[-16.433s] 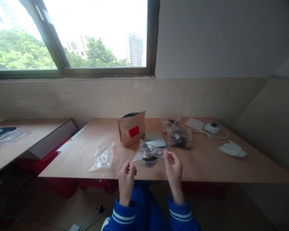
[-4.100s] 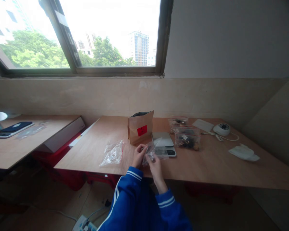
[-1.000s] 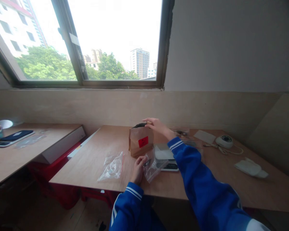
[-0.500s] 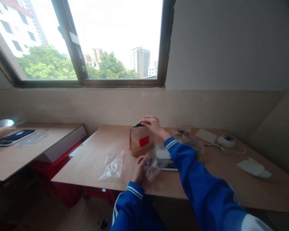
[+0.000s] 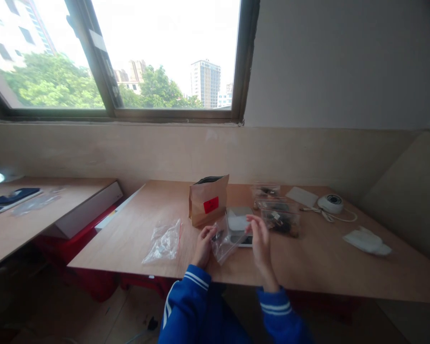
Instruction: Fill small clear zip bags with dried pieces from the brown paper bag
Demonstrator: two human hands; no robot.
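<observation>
Presently, left hand (image 5: pixel 203 246) pinching clear zip bag (image 5: pixel 226 240) by its edge just above wooden table (image 5: pixel 318 258), right hand (image 5: pixel 260 239) fingers spread, grasping nothing, beside bag, kraft pouch (image 5: pixel 208 199) upright behind, digital scale (image 5: pixel 239 220) alongside.

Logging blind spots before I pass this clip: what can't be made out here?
- Head view: the brown bag stands open, but the angle hides its inside.
- The small clear bag in the left hand: contents too small and blurred to name.
- Right hand: motion-blurred, so its grip and anything pinched are unclear.
- The scale: display covered by the small bag and the right hand.
</observation>
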